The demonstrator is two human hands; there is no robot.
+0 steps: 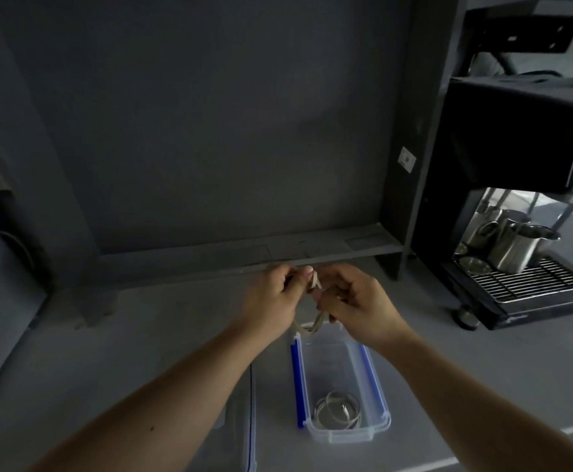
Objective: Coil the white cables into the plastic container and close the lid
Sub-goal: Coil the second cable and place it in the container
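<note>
A person's left hand (274,294) and right hand (353,301) meet above the far end of an open plastic container (377,396), both clenched on a white cable (315,284) bunched between them; the left pinches the top of the bundle between thumb and fingers, while the right, fingers curled, grips strands just beside it, apparently to keep the loops together as the cable is wound; the lower loops hang from the hands and droop toward the container's far rim, which suggests the winding is done directly over the box so the finished coil can simply be lowered in; whether those loops touch the rim cannot be told in the dim light; a coiled cable (337,408) already lies flat in the near end of the container, leaving the far half free for this one; the container's blue side clips (297,383) stand open along its long edges; a clear lid (244,403) with a blue edge lies on the grey counter (125,352) just to the left of the box, off and within easy reach for closing; well to the right, an espresso machine (516,165) holds steel pitchers (506,240) on its drip tray, apart from the work; by this reading the task is roughly midway, with a cable to stow and the lid yet to be fitted.
</note>
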